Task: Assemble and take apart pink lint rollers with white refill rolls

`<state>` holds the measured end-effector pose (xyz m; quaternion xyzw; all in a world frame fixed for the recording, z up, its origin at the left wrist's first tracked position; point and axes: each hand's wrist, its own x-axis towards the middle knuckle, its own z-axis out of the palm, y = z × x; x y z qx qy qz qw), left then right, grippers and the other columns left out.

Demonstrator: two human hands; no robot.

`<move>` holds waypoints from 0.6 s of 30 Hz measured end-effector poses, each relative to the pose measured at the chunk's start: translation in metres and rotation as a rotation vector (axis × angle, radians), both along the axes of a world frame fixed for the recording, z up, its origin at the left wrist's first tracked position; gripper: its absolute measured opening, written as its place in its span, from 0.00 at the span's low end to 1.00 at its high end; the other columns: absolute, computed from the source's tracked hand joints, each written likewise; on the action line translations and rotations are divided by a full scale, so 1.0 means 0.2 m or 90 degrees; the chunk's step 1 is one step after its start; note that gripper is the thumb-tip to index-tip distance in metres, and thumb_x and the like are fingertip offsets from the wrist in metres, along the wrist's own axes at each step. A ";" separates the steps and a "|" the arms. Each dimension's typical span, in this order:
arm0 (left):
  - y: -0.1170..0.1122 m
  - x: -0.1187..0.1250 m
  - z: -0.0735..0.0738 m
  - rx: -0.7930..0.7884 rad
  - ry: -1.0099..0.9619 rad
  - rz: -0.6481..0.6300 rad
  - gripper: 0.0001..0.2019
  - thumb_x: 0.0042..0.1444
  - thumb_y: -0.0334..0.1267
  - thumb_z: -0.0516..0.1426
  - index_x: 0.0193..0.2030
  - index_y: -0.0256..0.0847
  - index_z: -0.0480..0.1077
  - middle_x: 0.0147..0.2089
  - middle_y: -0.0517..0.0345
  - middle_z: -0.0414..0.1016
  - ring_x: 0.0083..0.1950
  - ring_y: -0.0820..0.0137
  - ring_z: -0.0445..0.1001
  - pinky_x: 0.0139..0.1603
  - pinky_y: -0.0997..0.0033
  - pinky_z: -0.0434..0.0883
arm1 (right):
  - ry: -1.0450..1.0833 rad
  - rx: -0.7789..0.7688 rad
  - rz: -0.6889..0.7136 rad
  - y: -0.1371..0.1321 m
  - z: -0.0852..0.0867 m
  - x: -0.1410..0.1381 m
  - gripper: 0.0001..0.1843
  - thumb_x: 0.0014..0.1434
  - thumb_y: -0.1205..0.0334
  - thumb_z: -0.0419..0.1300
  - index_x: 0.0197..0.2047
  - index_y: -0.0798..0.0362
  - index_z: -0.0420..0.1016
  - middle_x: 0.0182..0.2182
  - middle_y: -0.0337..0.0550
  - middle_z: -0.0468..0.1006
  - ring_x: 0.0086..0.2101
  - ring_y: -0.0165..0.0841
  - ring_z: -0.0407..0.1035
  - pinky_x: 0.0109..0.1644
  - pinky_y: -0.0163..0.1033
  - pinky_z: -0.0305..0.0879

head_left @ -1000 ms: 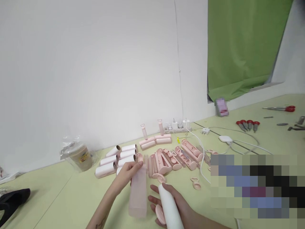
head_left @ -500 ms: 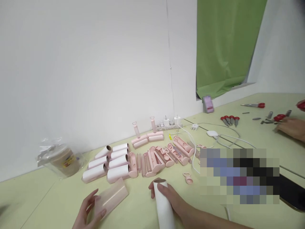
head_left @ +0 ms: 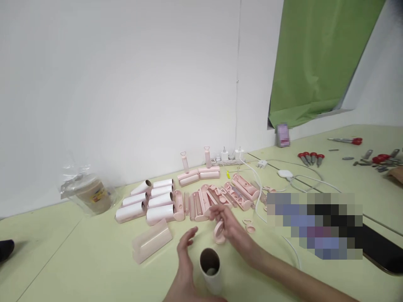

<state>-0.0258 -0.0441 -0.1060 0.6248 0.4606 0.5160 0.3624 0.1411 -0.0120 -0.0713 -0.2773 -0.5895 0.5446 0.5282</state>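
The white paper roll with a cardboard core (head_left: 215, 282) stands on end at the near edge of view, its dark hollow top facing me. Beside it on the left is my left hand (head_left: 186, 268), fingers apart and curved, holding nothing. My right hand (head_left: 228, 226) is closed on a pink plastic piece with a rounded end (head_left: 219, 233), in front of the pile; the fingers partly cover it. To the left lies a translucent pale-pink cover (head_left: 153, 242), flat on the table.
Several white rolls in pink covers (head_left: 160, 213) lie left of a pile of pink roller parts (head_left: 201, 201). A loose pink ring piece (head_left: 249, 226), white cables (head_left: 258, 201) and a black phone (head_left: 382, 247) lie right. A bagged tub (head_left: 94, 193) stands left; red-handled tools (head_left: 311, 158) lie far right.
My left hand has let go of the translucent cover and moved right beside the roll. My right hand has released the roll, now standing upright, and moved forward onto a pink piece.
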 end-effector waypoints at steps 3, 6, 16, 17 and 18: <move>-0.03 0.07 -0.02 -0.037 -0.030 -0.130 0.35 0.40 0.45 0.61 0.54 0.43 0.50 0.48 0.49 0.65 0.50 0.59 0.64 0.51 0.55 0.58 | 0.040 -0.060 -0.061 0.02 0.11 0.03 0.15 0.50 0.61 0.57 0.43 0.48 0.63 0.35 0.38 0.64 0.38 0.32 0.60 0.40 0.35 0.56; -0.05 0.08 -0.04 -0.080 -0.070 -0.193 0.38 0.46 0.41 0.60 0.56 0.45 0.38 0.41 0.56 0.67 0.42 0.65 0.68 0.50 0.57 0.59 | 0.017 -0.119 0.035 -0.01 0.14 0.02 0.12 0.50 0.60 0.60 0.38 0.51 0.66 0.33 0.39 0.68 0.35 0.31 0.63 0.37 0.35 0.59; -0.07 0.04 -0.01 -0.076 -0.042 -0.268 0.39 0.48 0.34 0.57 0.58 0.40 0.32 0.56 0.41 0.57 0.59 0.58 0.57 0.59 0.55 0.50 | -0.174 -0.069 0.037 -0.07 0.09 -0.02 0.11 0.50 0.55 0.60 0.35 0.51 0.71 0.30 0.40 0.67 0.31 0.32 0.63 0.34 0.37 0.62; -0.08 0.04 -0.01 -0.058 -0.047 -0.282 0.38 0.49 0.33 0.56 0.58 0.39 0.32 0.57 0.40 0.56 0.60 0.58 0.56 0.59 0.56 0.50 | -0.209 -0.034 0.026 -0.08 0.09 -0.02 0.09 0.50 0.56 0.60 0.33 0.51 0.71 0.31 0.40 0.66 0.31 0.32 0.62 0.35 0.37 0.61; -0.09 0.05 -0.01 -0.042 -0.060 -0.283 0.37 0.49 0.32 0.55 0.59 0.39 0.33 0.57 0.40 0.56 0.60 0.58 0.56 0.59 0.56 0.51 | -0.239 0.000 0.016 -0.09 0.09 -0.03 0.08 0.50 0.57 0.60 0.32 0.51 0.72 0.32 0.40 0.65 0.31 0.32 0.61 0.36 0.38 0.61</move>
